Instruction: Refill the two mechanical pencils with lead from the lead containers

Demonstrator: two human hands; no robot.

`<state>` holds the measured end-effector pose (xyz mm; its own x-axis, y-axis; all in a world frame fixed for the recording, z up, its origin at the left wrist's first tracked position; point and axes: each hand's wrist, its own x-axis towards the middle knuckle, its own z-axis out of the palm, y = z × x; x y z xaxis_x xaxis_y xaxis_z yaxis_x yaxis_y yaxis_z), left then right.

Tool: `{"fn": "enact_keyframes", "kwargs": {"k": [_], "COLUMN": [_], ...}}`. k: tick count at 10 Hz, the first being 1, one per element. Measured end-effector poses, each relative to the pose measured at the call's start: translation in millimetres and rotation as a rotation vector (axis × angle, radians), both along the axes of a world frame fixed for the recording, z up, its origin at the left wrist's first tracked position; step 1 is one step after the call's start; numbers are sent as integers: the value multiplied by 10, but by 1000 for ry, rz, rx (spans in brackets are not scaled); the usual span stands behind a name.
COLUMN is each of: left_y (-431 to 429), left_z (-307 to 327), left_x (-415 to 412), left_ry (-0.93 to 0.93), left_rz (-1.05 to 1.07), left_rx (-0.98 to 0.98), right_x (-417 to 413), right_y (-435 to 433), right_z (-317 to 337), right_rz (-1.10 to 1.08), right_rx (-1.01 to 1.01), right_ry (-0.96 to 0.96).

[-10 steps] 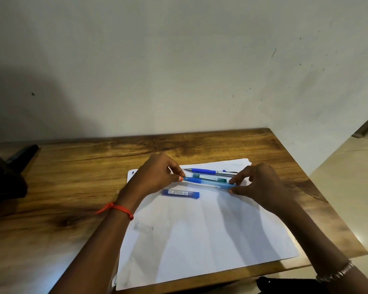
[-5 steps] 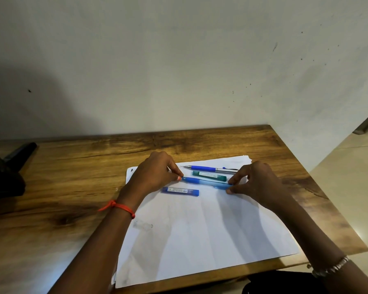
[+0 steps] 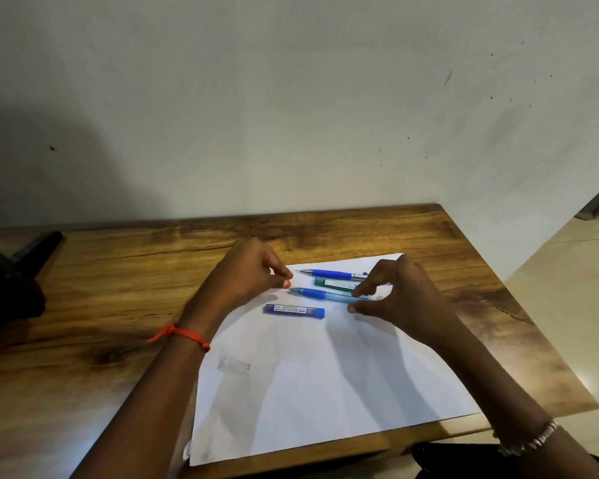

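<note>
- Two hands bracket one pencil: the translucent blue mechanical pencil (image 3: 329, 294) lies flat on the white paper sheet (image 3: 325, 382), long axis running left to right, point to the left.
- Left hand (image 3: 246, 274) sits at the point end, fingers curled, thumb tip touching or just beside the point. Whether it truly grips cannot be told.
- Right hand (image 3: 405, 299) takes the cap end, forefinger above and thumb below, pinching the barrel between them.
- Right hand is the nearer one to the cap, and that looks like the end that must open for lead.
- Blue lead container (image 3: 294, 310) lies just in front of the pencil, parallel to it and apart, closer to the left hand.
- Green lead container (image 3: 334, 282) sits just behind, between this pencil and the blue-and-silver mechanical pencil (image 3: 332, 274), both also parallel.
- Close company front and back, so lifting straight up looks the cleanest way out. Toward the person there is bare paper to work over.
- Wooden table (image 3: 135, 288) edges are well away on the left and far sides; the right edge is nearer to the right hand.
</note>
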<state>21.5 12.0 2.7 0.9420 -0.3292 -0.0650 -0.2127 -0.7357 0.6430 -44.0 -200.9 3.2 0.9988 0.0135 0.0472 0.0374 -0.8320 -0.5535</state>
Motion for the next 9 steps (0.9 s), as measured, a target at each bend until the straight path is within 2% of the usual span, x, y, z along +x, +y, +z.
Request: {"fn": "enact_keyframes", "kwargs": {"k": [1,4,8,9], "left_y": [116,155,122,108], "left_z": [38,60,52,76], "left_x": [-19,-47,-48,-94], "left_ry": [37,152,144,128], "left_rz": [49,28,34,36], "left_rx": [20,34,27,16], "right_x": [-9,-2,15,-16], "right_y": [237,350,220,202], "right_z": [-66,-150,-154,-107], "right_rz": [84,161,102,67], "right_rx": [-61,-163,-189,-103], "right_ry": [-3,12,19,17]}}
